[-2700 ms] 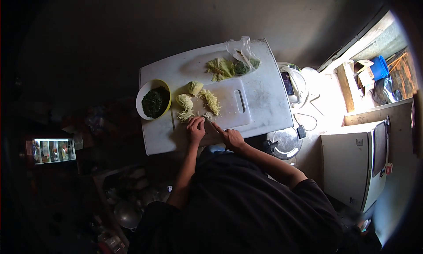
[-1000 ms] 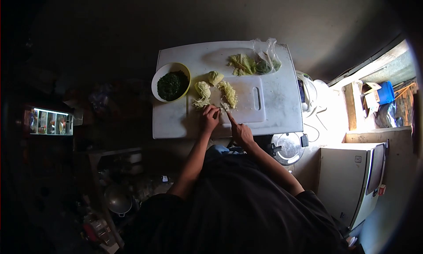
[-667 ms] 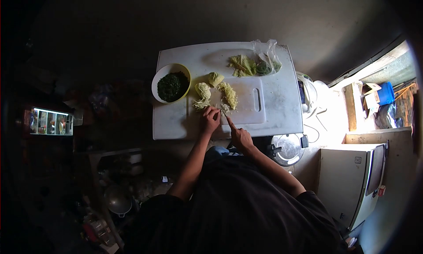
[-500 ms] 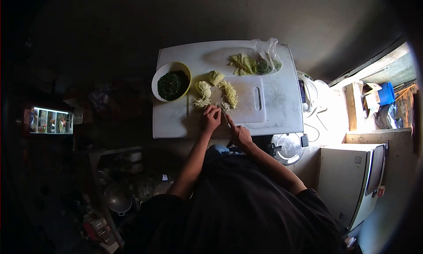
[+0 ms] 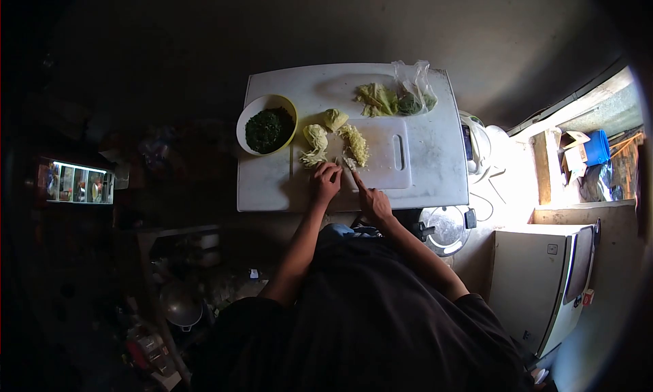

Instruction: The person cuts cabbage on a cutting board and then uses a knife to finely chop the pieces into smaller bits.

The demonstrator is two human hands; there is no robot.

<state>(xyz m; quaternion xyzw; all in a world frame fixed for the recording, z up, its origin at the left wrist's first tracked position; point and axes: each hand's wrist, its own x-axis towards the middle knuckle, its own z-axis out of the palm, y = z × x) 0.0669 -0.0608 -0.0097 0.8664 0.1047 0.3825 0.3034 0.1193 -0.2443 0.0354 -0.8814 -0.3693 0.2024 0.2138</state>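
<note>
My right hand [image 5: 373, 203] grips a knife [image 5: 353, 173] near the front of the white cutting board [image 5: 382, 177], index finger stretched along it. Beside the blade, my left hand [image 5: 326, 180] has its fingers curled in a pinch over a small pale piece of cabbage [image 5: 338, 162], mostly hidden by the fingertips. Finely chopped cabbage [image 5: 355, 145] lies in a heap on the board just beyond the knife. Larger cabbage chunks, one partly shredded [image 5: 315, 137] and one whole-looking wedge [image 5: 335, 119], rest at the board's left edge.
A yellow-rimmed bowl [image 5: 295, 123] of chopped dark greens [image 5: 269, 130] stands at the table's left. Loose leaves [image 5: 376, 99] and a clear plastic bag [image 5: 415, 86] lie at the back right. A lidded pot [image 5: 445, 232] sits below the table's right front corner, near a white fridge [image 5: 534, 276].
The right hand and knife have shifted slightly, the blade staying beside the left fingertips. My left hand keeps nearly the same place. The view has moved a little.
</note>
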